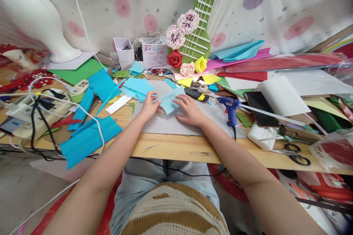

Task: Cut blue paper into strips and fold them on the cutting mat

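A light blue paper sheet (pixel 171 100) lies folded on the grey cutting mat (pixel 165 124) at the middle of the wooden table. My left hand (pixel 150 105) pinches its left edge with fingers curled on the paper. Resting on the sheet's right side, my right hand (pixel 189 110) presses it down with fingers bent. More light blue paper pieces (pixel 137 89) lie just behind my left hand.
A blue glue gun (pixel 231 111) stands right of the mat, a yellow-black utility knife (pixel 196 95) behind it. Phone (pixel 259 109), scissors (pixel 296 154), white foam roll (pixel 281 95) at right. Power strips and cables (pixel 35 108), teal paper strips (pixel 88 137) at left. Paper flowers (pixel 183 44) at back.
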Demonstrator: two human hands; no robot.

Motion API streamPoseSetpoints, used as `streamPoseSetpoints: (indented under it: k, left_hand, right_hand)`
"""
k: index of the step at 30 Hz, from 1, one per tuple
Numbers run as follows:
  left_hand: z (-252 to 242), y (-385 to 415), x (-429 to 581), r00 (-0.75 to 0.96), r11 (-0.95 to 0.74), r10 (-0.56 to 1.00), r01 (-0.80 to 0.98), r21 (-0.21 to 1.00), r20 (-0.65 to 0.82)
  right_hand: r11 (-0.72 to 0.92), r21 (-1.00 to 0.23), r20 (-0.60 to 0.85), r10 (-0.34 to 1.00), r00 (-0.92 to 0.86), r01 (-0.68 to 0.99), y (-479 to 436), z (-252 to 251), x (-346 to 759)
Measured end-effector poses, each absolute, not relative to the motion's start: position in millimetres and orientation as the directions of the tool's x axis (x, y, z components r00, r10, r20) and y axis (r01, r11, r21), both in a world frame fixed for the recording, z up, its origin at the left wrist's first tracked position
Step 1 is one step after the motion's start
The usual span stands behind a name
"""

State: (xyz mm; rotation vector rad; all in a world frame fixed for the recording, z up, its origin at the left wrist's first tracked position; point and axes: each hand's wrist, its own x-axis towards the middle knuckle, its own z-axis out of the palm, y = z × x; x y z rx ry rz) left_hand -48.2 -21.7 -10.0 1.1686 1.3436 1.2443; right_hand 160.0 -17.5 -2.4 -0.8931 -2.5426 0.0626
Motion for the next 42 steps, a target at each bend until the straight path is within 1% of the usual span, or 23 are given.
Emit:
streamPoseSetpoints:
  k: [2,4,6,8,9,10,11,12,13,14,15,17,18,19,21,24,27,30,34,38,42]
  left_hand:
    - [-6.6,-20.3,-50.7,-0.094,0.072,0.993,0.016,0.997,-0.070]
    - [-4.4,-18.8,-54.4,-0.033,0.081,0.996,0.025,0.996,-0.080]
    - [-4.4,-16.7,-58.1,0.023,0.076,0.997,0.064,0.995,-0.077]
    - [-6.0,-15.0,-60.7,-0.003,0.043,0.999,0.130,0.991,-0.043]
    - [-7.0,-14.8,-61.3,-0.057,0.000,0.998,0.182,0.983,0.011]
    - [-7.6,-15.3,-61.4,-0.118,-0.065,0.988,0.251,0.966,0.098]
    - [-7.7,-16.9,-60.9,-0.159,-0.146,0.965,0.331,0.932,0.207]
    - [-7.1,-19.6,-59.8,-0.159,-0.231,0.934,0.413,0.881,0.320]
    - [-5.9,-23.2,-58.1,-0.111,-0.313,0.904,0.485,0.817,0.412]
    - [-4.1,-27.4,-56.1,-0.021,-0.384,0.884,0.536,0.752,0.466]
    - [-2.1,-31.9,-53.9,0.089,-0.437,0.875,0.566,0.699,0.476]
    - [1.0,-39.7,-50.0,0.259,-0.472,0.878,0.606,0.641,0.402]
    - [1.6,-42.4,-48.7,0.289,-0.451,0.892,0.630,0.632,0.348]
    - [1.5,-44.0,-48.0,0.281,-0.408,0.913,0.657,0.634,0.296]
    - [-0.4,-44.1,-48.4,0.201,-0.295,0.955,0.696,0.655,0.216]
    - [-4.6,-40.4,-51.3,0.105,-0.191,0.980,0.717,0.670,0.168]
    - [-6.5,-36.7,-52.7,0.048,-0.150,0.984,0.746,0.648,0.173]
    - [-6.9,-34.1,-52.4,-0.020,-0.098,0.983,0.779,0.619,0.181]
    - [-7.8,-31.9,-52.7,-0.099,-0.040,0.976,0.791,0.611,0.192]
    - [-7.7,-32.5,-52.4,-0.111,-0.034,0.974,0.793,0.609,0.199]
    - [-6.7,-34.1,-50.3,-0.099,-0.047,0.971,0.813,0.580,0.218]
  right_hand:
    - [0.761,-0.150,0.424,0.626,-0.655,0.631,-14.6,-3.2,161.1]
    - [0.726,-0.141,0.461,0.650,-0.604,0.673,-11.2,-3.1,164.2]
    - [0.709,-0.144,0.489,0.658,-0.573,0.691,-8.1,-2.4,168.7]
    - [0.716,-0.142,0.493,0.650,-0.578,0.684,-6.3,-1.8,173.2]
    - [0.721,-0.138,0.483,0.648,-0.589,0.679,-6.1,-1.8,174.8]
    - [0.722,-0.133,0.467,0.650,-0.600,0.679,-6.5,-2.0,175.7]
    - [0.721,-0.128,0.442,0.656,-0.611,0.681,-7.3,-2.4,175.7]
    - [0.718,-0.126,0.411,0.666,-0.623,0.685,-8.6,-3.0,174.9]
    - [0.712,-0.131,0.377,0.679,-0.630,0.689,-10.1,-3.6,173.5]
    - [0.703,-0.143,0.345,0.695,-0.631,0.696,-11.8,-4.2,171.5]
    - [0.692,-0.162,0.316,0.712,-0.627,0.704,-13.5,-4.6,169.4]
    - [0.659,-0.215,0.269,0.750,-0.605,0.721,-16.4,-5.0,165.7]
    - [0.640,-0.248,0.253,0.768,-0.589,0.727,-17.4,-4.8,164.7]
    - [0.621,-0.292,0.238,0.783,-0.574,0.727,-18.1,-4.4,164.3]
    - [0.571,-0.410,0.212,0.818,-0.535,0.711,-18.0,-3.2,165.7]
    - [0.433,-0.574,0.152,0.890,-0.429,0.695,-14.9,-1.8,170.2]
    - [0.290,-0.636,0.093,0.949,-0.302,0.715,-11.3,-1.1,171.6]
    - [0.204,-0.615,0.060,0.975,-0.213,0.762,-10.9,-1.0,168.3]
    - [0.193,-0.502,0.070,0.981,-0.183,0.843,-14.6,-0.9,163.3]
    - [0.179,-0.477,0.071,0.984,-0.166,0.860,-17.5,-1.1,161.7]
    - [0.176,-0.448,0.085,0.984,-0.154,0.876,-19.4,-2.2,159.3]
